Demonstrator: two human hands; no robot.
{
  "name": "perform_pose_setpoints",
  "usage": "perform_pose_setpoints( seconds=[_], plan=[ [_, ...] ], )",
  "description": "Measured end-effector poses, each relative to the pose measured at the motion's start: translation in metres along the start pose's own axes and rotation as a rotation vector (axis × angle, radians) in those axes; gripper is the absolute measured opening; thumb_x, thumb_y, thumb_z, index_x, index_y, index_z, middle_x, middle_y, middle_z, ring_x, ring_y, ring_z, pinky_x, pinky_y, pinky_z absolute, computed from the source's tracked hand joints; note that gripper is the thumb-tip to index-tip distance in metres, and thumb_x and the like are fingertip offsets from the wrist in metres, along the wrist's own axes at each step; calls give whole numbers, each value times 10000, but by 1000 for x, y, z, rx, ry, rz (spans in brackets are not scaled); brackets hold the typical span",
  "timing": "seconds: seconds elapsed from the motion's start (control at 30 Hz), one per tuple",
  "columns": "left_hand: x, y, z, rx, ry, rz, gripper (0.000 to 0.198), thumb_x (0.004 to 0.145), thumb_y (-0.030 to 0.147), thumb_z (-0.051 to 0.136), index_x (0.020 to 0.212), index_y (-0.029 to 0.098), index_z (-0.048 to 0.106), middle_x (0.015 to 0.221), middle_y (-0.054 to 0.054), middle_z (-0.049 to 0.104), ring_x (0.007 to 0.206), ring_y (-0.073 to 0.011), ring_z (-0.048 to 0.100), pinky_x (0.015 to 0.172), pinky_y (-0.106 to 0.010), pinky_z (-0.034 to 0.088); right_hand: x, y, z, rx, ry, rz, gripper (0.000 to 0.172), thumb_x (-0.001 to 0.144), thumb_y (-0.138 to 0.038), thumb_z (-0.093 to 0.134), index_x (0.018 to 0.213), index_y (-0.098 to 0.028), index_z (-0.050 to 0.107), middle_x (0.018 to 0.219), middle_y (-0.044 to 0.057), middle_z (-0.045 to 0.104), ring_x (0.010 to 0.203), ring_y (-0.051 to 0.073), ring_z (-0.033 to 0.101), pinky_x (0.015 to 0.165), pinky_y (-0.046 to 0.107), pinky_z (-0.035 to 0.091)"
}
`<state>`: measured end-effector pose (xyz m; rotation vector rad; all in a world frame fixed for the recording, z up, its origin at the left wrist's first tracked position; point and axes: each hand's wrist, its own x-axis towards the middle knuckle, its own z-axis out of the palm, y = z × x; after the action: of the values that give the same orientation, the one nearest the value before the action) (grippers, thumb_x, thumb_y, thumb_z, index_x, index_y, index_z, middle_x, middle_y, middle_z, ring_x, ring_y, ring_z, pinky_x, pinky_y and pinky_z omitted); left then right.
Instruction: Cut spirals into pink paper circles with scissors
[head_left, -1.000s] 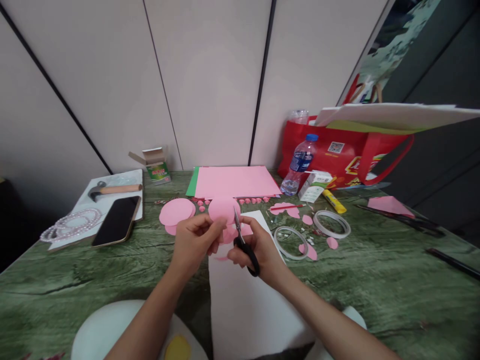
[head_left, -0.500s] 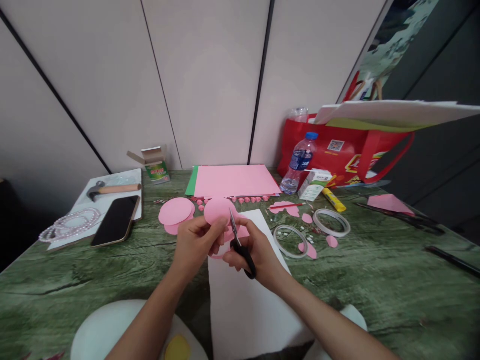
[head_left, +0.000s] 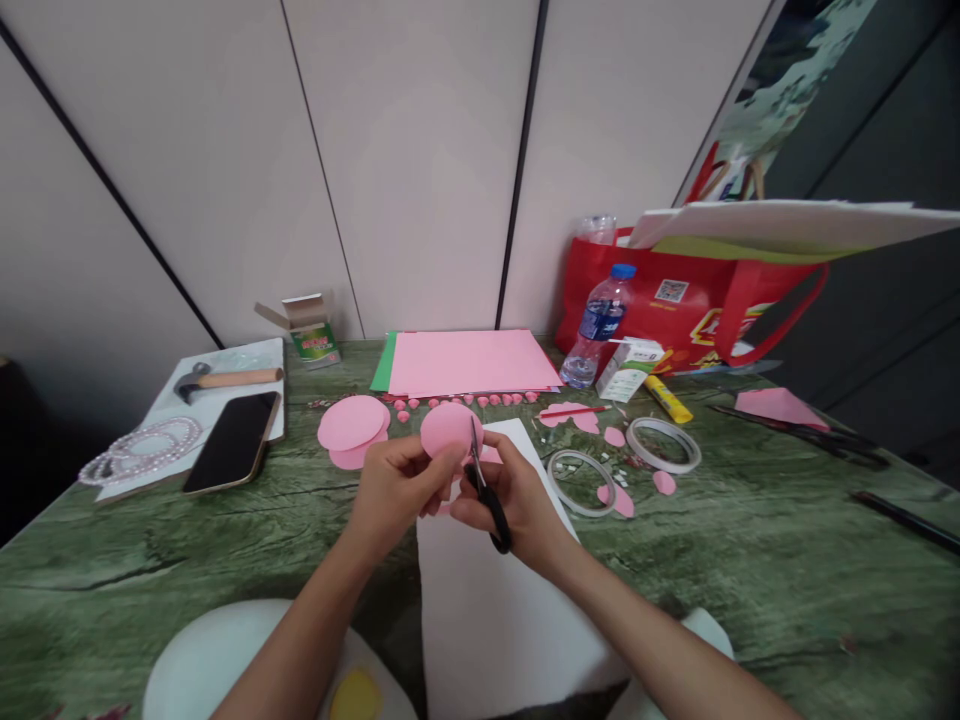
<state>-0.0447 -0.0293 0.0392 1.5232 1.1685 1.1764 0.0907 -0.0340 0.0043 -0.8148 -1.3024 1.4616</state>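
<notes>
My left hand (head_left: pixel 394 490) pinches a round pink paper piece (head_left: pixel 447 428) above the green table. My right hand (head_left: pixel 517 500) grips black-handled scissors (head_left: pixel 484 480), whose blades point up into the right edge of that pink piece. Both hands hover over a white sheet (head_left: pixel 495 590) lying in front of me. Pink paper circles (head_left: pixel 351 425) lie just left of the hands.
A phone (head_left: pixel 234 440), a hammer (head_left: pixel 225 379) and beads (head_left: pixel 139 448) lie at left. Pink paper stack (head_left: pixel 469 362) sits behind. Tape rings (head_left: pixel 664 445), glue stick (head_left: pixel 670 401), water bottle (head_left: pixel 598 328) and red bag (head_left: pixel 690 310) stand at right. Pink scraps dot the table.
The pink piece has turned in my left hand and the scissors have shifted slightly along its edge, blades now nearly upright. Both hands stay in the same spot.
</notes>
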Motion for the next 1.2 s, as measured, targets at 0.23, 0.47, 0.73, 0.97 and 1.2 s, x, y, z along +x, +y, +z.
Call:
perform_pose_setpoints(
  seconds=[0.23, 0.47, 0.73, 0.97, 1.2],
  plan=[
    [1, 3, 0, 25, 34, 7, 313, 727, 269, 560, 453, 139, 483, 359, 57, 428, 312, -33, 376, 308, -147, 267, 0, 0, -1, -15, 2, 15, 541, 580, -244, 720, 990, -219, 367, 540, -107, 443, 479, 60, 394, 466, 188, 300],
    [1, 3, 0, 7, 64, 13, 326, 716, 292, 574, 441, 146, 478, 366, 53, 449, 308, -40, 381, 314, -164, 281, 0, -2, -1, -23, 2, 38, 549, 580, -275, 715, 992, -217, 357, 512, -112, 448, 438, 57, 383, 432, 180, 299],
    [2, -1, -2, -22, 83, 21, 330, 726, 329, 573, 463, 144, 493, 382, 52, 454, 316, -39, 378, 315, -167, 270, 1, 0, -2, -46, 11, 39, 549, 592, -252, 697, 1026, -214, 363, 470, -111, 479, 406, 61, 404, 405, 167, 302],
    [2, -3, -4, -66, 108, 32, 314, 728, 315, 583, 478, 147, 495, 393, 49, 470, 317, -37, 380, 316, -165, 267, -1, -8, 1, -92, 56, 80, 568, 547, -232, 702, 1006, -207, 369, 462, -103, 498, 403, 78, 435, 395, 182, 338],
    [1, -1, -3, -119, 155, 62, 280, 749, 319, 555, 526, 149, 537, 405, 50, 469, 317, -36, 369, 308, -162, 265, -1, -10, 3, -100, 72, 87, 570, 539, -276, 703, 997, -213, 368, 455, -108, 499, 371, 74, 423, 371, 182, 331]
  ],
)
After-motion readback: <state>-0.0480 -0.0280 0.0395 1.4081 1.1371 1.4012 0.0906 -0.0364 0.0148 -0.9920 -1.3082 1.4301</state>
